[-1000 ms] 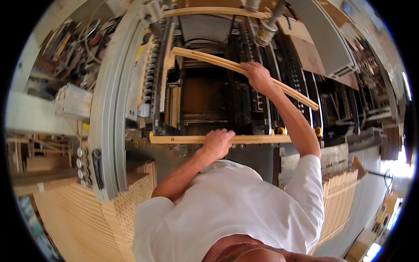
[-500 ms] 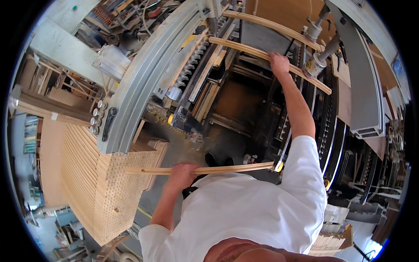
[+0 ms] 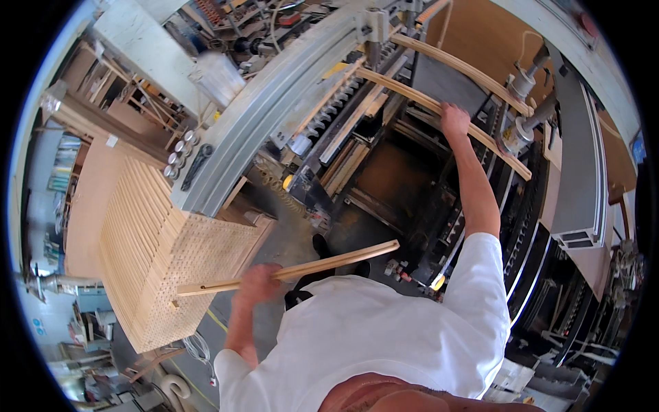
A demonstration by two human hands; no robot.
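Observation:
My left hand [image 3: 259, 282] is closed round a long, narrow wooden slat [image 3: 336, 260], held tilted in front of my waist with its right end higher. The slat's left end reaches over a big stack of like slats [image 3: 199, 261], whose end faces are dotted with holes. Farther off, my right hand [image 3: 454, 122] grips a second slat [image 3: 398, 88] that lies across the machine [image 3: 473, 158]; its fingertips are partly hidden. Beyond that, another wooden slat [image 3: 460, 63] lies nearly parallel, its right end near a metal clamp cylinder [image 3: 522, 86].
A grey metal beam [image 3: 257, 127] arches along the machine's left side. A second clamp cylinder [image 3: 516, 137] stands above the right end of the gripped slat. A grey panel [image 3: 583, 165] rises at right. A coiled cable [image 3: 199, 349] lies by the stack.
My left hand has moved left and down, and its slat has tilted, its left end now lower. My right hand stays on the slat across the machine. The whole view has shifted.

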